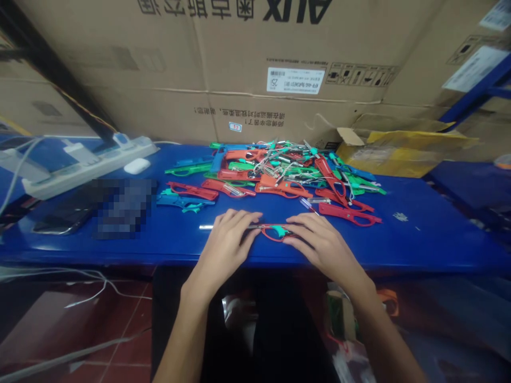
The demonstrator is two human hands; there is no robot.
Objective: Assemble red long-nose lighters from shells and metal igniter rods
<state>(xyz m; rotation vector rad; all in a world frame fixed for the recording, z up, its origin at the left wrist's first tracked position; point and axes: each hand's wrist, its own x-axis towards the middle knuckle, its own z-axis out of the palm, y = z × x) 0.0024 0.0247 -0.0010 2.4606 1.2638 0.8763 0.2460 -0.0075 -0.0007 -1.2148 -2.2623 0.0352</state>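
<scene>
A red long-nosed lighter [268, 232] with a green trigger lies crosswise between my hands, just above the near part of the blue table. Its metal tube sticks out to the left, past my knuckles. My left hand [235, 232] is closed around the front of the lighter, where the tube meets the body. At the handle end, the fingers of my right hand [315, 236] pinch the lighter, hiding its rear. Beyond my hands sits a heap of lighter parts [275, 170]: red, green, blue and orange shells, metal tubes and thin white wires.
A white power strip [91, 165], a white earbud case [137, 166] and a black phone [64, 215] lie on the blue table [399, 250] at left. Large cardboard boxes [239, 69] stand behind. A yellow-taped carton [391, 151] is at the back right.
</scene>
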